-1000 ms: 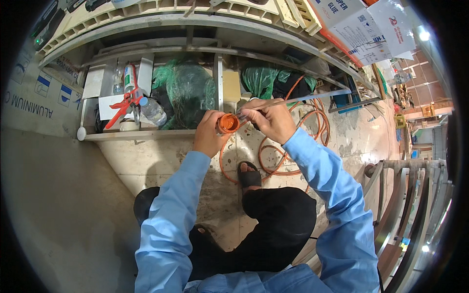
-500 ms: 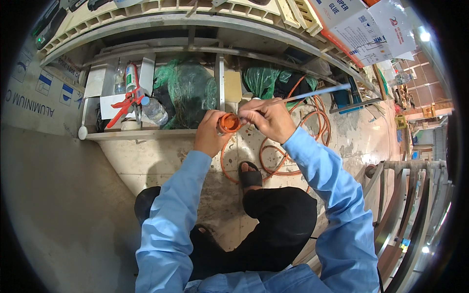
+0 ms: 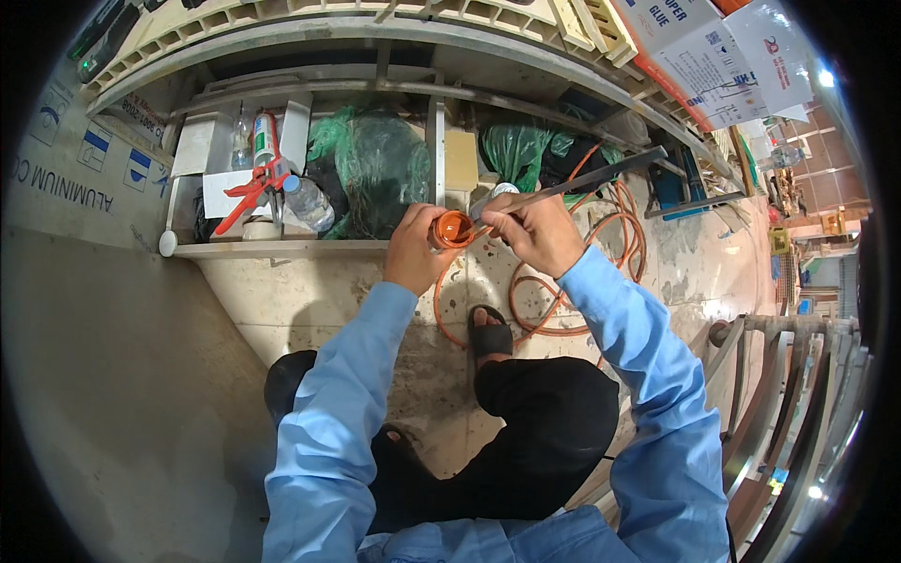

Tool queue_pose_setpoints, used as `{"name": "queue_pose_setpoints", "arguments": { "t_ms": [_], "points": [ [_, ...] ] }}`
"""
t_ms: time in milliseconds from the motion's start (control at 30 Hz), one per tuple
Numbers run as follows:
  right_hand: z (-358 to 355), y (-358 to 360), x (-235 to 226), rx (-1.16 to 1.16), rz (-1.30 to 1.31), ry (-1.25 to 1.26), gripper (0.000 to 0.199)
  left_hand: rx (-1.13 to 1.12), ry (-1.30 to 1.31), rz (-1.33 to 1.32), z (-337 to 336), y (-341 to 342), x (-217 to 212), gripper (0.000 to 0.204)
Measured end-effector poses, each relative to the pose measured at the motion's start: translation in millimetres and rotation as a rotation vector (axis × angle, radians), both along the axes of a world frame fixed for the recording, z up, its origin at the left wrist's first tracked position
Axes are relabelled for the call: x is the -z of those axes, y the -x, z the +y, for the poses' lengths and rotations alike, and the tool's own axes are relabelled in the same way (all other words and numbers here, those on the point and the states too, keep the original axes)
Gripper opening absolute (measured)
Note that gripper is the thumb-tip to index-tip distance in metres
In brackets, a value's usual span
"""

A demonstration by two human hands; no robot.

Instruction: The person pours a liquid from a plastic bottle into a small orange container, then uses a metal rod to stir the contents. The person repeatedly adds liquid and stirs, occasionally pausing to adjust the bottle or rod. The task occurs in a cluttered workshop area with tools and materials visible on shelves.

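My left hand (image 3: pixel 411 251) is wrapped round a small open jar (image 3: pixel 453 229) with an orange rim and reddish-orange contents, its mouth tilted up toward me. In my right hand (image 3: pixel 542 236) the fingers pinch a long, thin, flat grey strip (image 3: pixel 605 174). The strip slants up to the right, and its lower end is beside the jar's rim; whether it touches the rim I cannot tell. A whitish round thing (image 3: pixel 507 189) shows just behind my right hand, partly hidden by it.
Beneath the workbench, a low shelf (image 3: pixel 282 251) holds a red-handled clamp (image 3: pixel 251 195), a plastic bottle (image 3: pixel 308 203) and green plastic bags (image 3: pixel 375 169). An orange hose (image 3: pixel 631 235) lies coiled on the floor. A cardboard box (image 3: pixel 713 66) sits at the upper right; metal bars (image 3: pixel 779 403) stand at right.
The grey strip has turned in my right hand, looking darker and wider now, with its far end slightly higher. The jar stays in my left hand. The whole view has shifted slightly.
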State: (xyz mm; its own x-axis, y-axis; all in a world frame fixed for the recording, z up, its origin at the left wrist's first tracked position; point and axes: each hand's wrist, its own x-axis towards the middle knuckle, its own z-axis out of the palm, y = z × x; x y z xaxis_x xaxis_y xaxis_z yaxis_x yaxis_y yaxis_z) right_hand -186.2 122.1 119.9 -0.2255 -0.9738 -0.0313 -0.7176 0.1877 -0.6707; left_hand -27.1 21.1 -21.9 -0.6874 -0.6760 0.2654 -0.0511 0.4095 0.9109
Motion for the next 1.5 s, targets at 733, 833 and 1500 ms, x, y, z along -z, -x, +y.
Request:
{"name": "queue_pose_setpoints", "arguments": {
  "t_ms": [733, 833, 1500],
  "points": [
    [5.3, 3.1, 4.5, 0.006, -0.059, -0.030, 0.019, 0.038, -0.038, -0.005, -0.8, -0.8, 5.3, 0.051],
    [-3.1, 4.5, 5.4, -0.012, 0.133, 0.221, 0.019, 0.059, -0.070, -0.003, 1.5, 3.2, 4.6, 0.051],
    [-20.2, -8.5, 64.1, 0.044, 0.293, 0.116, 0.018, 0.102, 0.033, -0.022, -33.2, -12.0, 52.8, 0.061]
  ]
}}
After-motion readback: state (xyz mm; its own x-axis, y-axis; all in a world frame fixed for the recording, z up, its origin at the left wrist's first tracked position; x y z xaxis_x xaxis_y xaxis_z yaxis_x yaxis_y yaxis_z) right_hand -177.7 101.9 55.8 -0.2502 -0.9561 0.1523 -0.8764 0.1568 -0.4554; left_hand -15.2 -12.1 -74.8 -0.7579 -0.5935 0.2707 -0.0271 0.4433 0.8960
